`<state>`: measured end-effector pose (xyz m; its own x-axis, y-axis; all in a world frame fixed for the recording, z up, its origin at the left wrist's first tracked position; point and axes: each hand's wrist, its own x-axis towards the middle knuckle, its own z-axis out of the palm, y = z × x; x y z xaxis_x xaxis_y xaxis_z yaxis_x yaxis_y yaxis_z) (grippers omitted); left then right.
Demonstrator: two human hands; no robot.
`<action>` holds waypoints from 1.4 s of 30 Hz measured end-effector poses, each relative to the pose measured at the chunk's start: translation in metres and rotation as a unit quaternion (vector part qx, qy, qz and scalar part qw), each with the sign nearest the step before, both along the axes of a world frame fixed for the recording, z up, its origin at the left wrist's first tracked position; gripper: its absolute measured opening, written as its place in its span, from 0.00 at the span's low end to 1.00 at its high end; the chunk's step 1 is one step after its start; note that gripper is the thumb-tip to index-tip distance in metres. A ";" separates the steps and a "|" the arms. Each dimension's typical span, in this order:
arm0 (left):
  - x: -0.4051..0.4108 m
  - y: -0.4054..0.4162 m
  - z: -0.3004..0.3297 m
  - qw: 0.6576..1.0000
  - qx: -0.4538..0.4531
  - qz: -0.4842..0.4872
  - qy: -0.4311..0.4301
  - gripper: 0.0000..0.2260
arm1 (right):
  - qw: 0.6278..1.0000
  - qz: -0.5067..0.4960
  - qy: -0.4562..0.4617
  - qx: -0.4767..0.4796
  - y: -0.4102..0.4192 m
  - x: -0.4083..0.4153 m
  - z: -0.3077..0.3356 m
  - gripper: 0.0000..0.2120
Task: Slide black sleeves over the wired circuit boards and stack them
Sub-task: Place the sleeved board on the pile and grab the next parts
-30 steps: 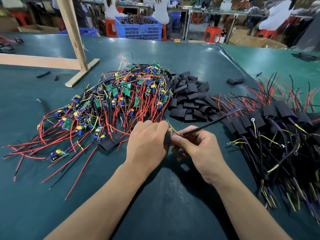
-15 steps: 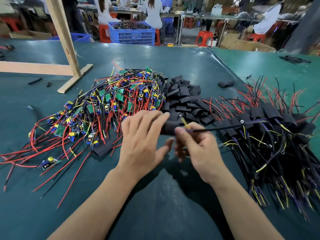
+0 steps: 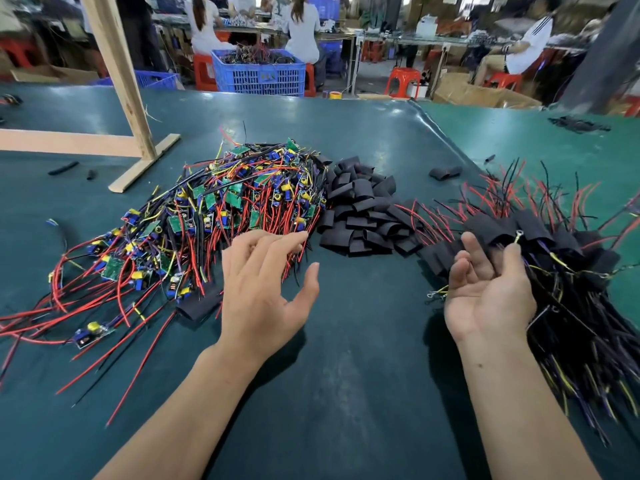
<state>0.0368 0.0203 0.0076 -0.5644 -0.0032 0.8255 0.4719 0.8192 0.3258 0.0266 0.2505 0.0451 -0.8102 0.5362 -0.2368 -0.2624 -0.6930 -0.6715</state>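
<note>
Both hands were empty, which I judged to be the gap between one finished board and the next. The left hand [image 3: 266,289] hovered palm down above the counter [image 3: 346,375], its fingers [image 3: 277,242] spread and loose, gripping nothing. Their tips reached the near edge of the heap of bare boards [image 3: 221,209], touching or almost touching its red wires; I could not tell which. The right hand [image 3: 491,292] lay palm up with fingers [image 3: 474,251] uncurled, also holding nothing. Its fingertips rested against the stack of sleeved boards [image 3: 554,251], which spread beyond and to the outer side of that hand. The pile of sleeves [image 3: 360,209] sat between the two hands, just past the fingertips of both and closer to the left thumb's side.

The next move, as I read it, called for the left fingers to pinch a single board out of a tangled heap, so the wires might drag neighbours along. The right fingers would need to cross to the sleeves and take one.
</note>
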 end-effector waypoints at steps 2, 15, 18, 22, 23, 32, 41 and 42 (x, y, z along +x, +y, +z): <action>0.000 0.000 0.000 1.000 0.000 -0.002 0.005 0.14 | 1.000 0.029 0.004 -0.002 -0.003 0.001 0.000 0.13; -0.004 -0.004 -0.007 1.000 -0.017 0.008 -0.018 0.12 | 0.969 0.189 -0.078 0.137 -0.022 0.002 -0.011 0.17; -0.009 -0.013 -0.008 0.988 -0.041 0.127 -0.080 0.14 | 0.925 0.232 -0.083 0.289 -0.035 0.003 -0.018 0.15; -0.016 -0.033 -0.010 0.950 -0.035 0.228 -0.210 0.19 | 0.776 0.247 -0.060 0.577 -0.052 0.008 -0.039 0.13; -0.017 -0.036 -0.011 0.939 -0.047 0.232 -0.250 0.19 | 0.738 0.238 -0.050 0.629 -0.055 0.008 -0.042 0.13; -0.015 -0.035 -0.013 0.948 -0.054 0.219 -0.223 0.09 | 0.761 0.226 -0.029 0.608 -0.052 0.005 -0.045 0.13; -0.014 -0.038 -0.002 0.972 0.011 0.223 -0.073 0.10 | 0.771 0.227 -0.025 0.595 -0.052 0.001 -0.050 0.13; -0.013 -0.040 -0.002 0.972 0.023 0.223 -0.067 0.10 | 0.775 0.228 -0.024 0.589 -0.052 0.001 -0.050 0.13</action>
